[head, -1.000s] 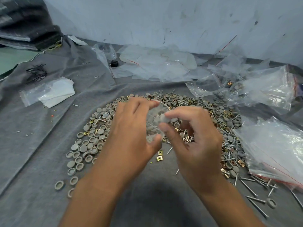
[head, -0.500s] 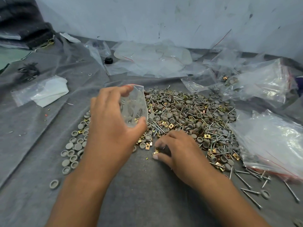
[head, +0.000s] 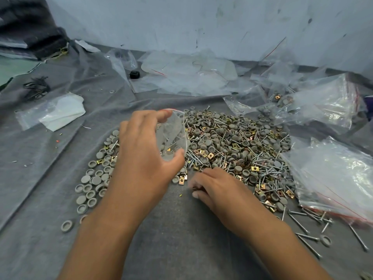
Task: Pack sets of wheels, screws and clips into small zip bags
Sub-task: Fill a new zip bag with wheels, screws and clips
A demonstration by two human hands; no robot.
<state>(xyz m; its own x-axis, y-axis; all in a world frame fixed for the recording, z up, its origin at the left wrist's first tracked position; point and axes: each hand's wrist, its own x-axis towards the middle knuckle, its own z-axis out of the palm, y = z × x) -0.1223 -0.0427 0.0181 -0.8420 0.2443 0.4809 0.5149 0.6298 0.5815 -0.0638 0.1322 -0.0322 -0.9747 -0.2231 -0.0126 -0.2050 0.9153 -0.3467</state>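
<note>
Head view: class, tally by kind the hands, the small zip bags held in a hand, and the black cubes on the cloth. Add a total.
Hands: 2, left hand and right hand
small zip bag, held: 1
black cube: 1
Total: 4

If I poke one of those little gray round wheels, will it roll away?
Probably not far. The gray wheels lie flat like short discs on the cloth, so one would likely slide. Tipped on edge, it might roll. They look small and light.

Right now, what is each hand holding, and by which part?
Left hand holds a zip bag, fingers at its red-striped mouth, thumb at the bottom. Right hand rests curled by the pile; cannot tell if it pinches anything.
</note>
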